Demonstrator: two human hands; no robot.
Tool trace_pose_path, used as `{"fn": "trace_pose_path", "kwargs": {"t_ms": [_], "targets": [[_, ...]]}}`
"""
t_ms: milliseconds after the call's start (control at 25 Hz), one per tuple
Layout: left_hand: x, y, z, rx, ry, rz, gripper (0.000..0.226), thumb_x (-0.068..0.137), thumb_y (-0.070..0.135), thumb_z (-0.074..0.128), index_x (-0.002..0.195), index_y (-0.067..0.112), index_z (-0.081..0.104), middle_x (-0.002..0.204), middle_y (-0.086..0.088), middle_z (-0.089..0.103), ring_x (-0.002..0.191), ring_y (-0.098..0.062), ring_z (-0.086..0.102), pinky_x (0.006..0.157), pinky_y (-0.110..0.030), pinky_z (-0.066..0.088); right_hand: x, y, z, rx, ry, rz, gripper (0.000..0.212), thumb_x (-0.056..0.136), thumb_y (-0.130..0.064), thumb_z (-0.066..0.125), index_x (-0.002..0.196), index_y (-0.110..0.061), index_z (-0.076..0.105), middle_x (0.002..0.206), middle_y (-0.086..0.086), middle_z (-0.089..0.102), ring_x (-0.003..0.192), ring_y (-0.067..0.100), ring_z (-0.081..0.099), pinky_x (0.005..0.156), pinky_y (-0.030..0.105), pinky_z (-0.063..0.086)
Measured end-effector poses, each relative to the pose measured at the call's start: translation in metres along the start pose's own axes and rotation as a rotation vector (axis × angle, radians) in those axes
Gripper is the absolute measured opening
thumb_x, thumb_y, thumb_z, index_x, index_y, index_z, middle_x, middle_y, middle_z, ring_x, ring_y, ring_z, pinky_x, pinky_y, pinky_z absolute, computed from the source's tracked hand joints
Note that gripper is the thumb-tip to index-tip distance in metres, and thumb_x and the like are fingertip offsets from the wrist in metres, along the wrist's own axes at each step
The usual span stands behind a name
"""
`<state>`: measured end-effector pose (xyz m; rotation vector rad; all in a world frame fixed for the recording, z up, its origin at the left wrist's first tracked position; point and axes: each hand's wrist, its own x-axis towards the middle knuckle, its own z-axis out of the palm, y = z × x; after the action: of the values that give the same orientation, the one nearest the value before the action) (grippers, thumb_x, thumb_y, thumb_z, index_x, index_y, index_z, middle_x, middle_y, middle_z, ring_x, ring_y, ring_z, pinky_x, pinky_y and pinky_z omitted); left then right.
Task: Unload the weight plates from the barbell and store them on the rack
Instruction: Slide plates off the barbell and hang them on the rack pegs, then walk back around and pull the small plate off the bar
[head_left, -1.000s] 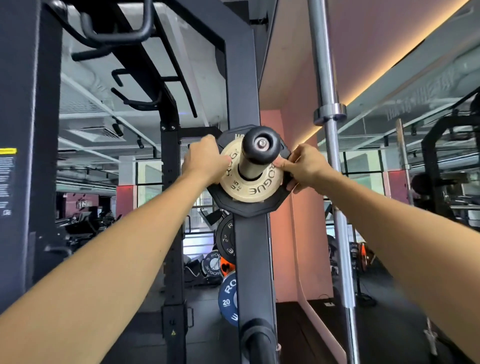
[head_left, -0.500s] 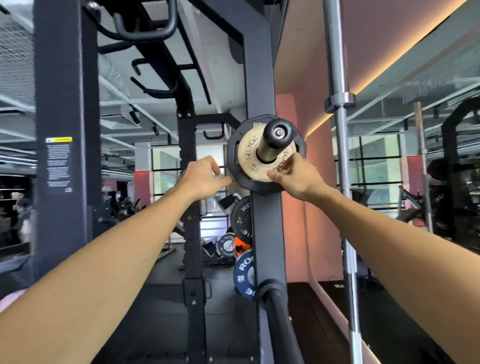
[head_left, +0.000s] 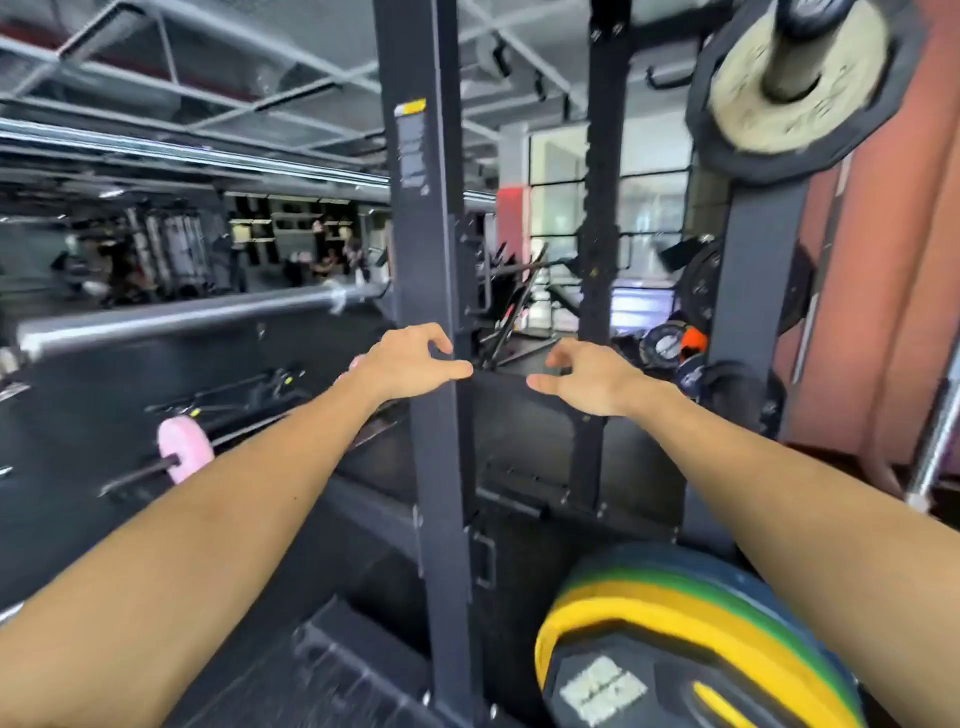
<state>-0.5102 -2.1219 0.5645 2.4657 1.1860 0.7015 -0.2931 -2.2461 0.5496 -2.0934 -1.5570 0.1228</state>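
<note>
A small tan weight plate (head_left: 748, 98) sits on a storage peg at the top right of the black rack (head_left: 428, 260), in front of a larger black plate (head_left: 727, 156). My left hand (head_left: 410, 361) and my right hand (head_left: 587, 376) hang in mid-air below it, fingers loosely curled, holding nothing. The silver barbell (head_left: 197, 312) lies across the left side, its bare sleeve end at the far left. Yellow, green and blue bumper plates (head_left: 665, 618) are stacked on a low peg at the bottom right.
A black rack upright stands just behind my left hand. A pink plate (head_left: 184, 452) on a thin bar lies low at the left. More plates (head_left: 670, 343) hang on pegs behind the right post. A second steel bar (head_left: 935, 441) leans at the right edge.
Both hands have let go of the tan plate on the upper peg and dropped down. The view has swung left and downward, bringing the barbell and the coloured plates into sight.
</note>
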Motion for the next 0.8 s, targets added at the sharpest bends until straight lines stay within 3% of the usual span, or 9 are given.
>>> {"fn": "trace_pose_path", "kwargs": {"t_ms": [120,320,480,680,800], "targets": [[-0.056,-0.056,0.019,-0.007,-0.030,-0.119,0.039,0.063,0.063,0.068,0.094,0.043,0.059,0.101,0.011,0.061,0.097,-0.009,0.055,0.087,-0.029,0.043,-0.020,-0.010,0.064,0.020,-0.134,-0.019,0.050,0.083,-0.061,0.055,0.121,-0.029,0.050,0.133,-0.002,0.053,0.121,0.022,0.050,0.105,0.044,0.038],[-0.147,-0.138,0.051,-0.009,-0.117,-0.359,0.046,0.057,0.069,0.065,0.095,0.044,0.060,0.095,0.013,0.057,0.094,-0.014,0.058,0.089,-0.033,0.048,-0.054,-0.026,0.167,0.046,-0.324,-0.037,0.052,0.079,-0.062,0.057,0.122,-0.033,0.050,0.133,-0.002,0.054,0.122,0.023,0.050,0.105,0.043,0.039],[-0.235,-0.198,0.094,-0.056,-0.205,-0.532,0.041,0.062,0.069,0.066,0.093,0.044,0.057,0.086,0.014,0.055,0.088,-0.010,0.057,0.074,-0.027,0.041,-0.094,-0.033,0.257,0.083,-0.546,-0.034,0.058,0.076,-0.066,0.056,0.125,-0.036,0.048,0.139,-0.002,0.050,0.125,0.023,0.049,0.106,0.043,0.038],[-0.349,-0.254,0.155,-0.127,-0.317,-0.726,0.048,0.072,0.063,0.069,0.111,0.035,0.062,0.103,0.008,0.060,0.091,-0.012,0.057,0.078,-0.029,0.040,-0.169,-0.025,0.352,0.058,-0.798,-0.016,0.063,0.080,-0.065,0.054,0.132,-0.031,0.045,0.140,0.000,0.049,0.123,0.024,0.050,0.101,0.043,0.041],[-0.419,-0.270,0.195,-0.184,-0.412,-0.808,0.043,0.077,0.056,0.070,0.110,0.030,0.062,0.105,0.006,0.060,0.092,-0.015,0.059,0.073,-0.028,0.043,-0.228,-0.008,0.401,0.062,-0.948,0.041,0.060,0.085,-0.059,0.055,0.134,-0.026,0.045,0.140,0.002,0.050,0.123,0.023,0.051,0.101,0.041,0.042]]}}
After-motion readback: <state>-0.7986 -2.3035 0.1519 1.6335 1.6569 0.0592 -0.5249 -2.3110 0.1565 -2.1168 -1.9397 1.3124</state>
